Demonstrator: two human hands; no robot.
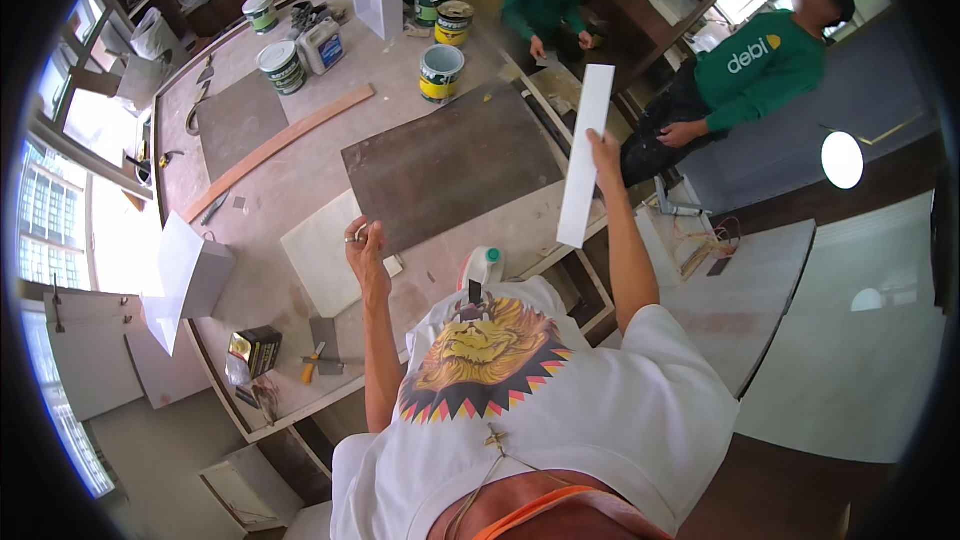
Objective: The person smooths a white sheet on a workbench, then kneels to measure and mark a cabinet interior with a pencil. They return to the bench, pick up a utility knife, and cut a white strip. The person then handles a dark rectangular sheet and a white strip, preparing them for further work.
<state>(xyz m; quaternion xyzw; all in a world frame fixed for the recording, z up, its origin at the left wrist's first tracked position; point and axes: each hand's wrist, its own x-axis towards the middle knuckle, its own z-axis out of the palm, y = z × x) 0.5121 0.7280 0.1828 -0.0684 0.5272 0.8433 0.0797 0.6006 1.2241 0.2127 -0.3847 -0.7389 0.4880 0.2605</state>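
Observation:
My right hand (606,158) grips a long, narrow white board (586,160) near its middle, raised beside the table's right edge. Over the near part of the table, my left hand (368,250) has its fingers curled in, with a ring on one. Whether anything is inside those fingers is hidden. Beneath and beyond it lie a dark brown sheet (460,165) and a pale sheet (322,248). A small white block (395,267) shows beside my left wrist. Close to my body stands a bottle with a green cap (488,258).
Several paint cans (441,72) and a white box stand (378,0) occupy the table's far side. A reddish wooden strip (285,145) crosses the left half, near a white box (203,275) and a brush (314,362). Two co-workers in green (755,70) are beyond the right edge.

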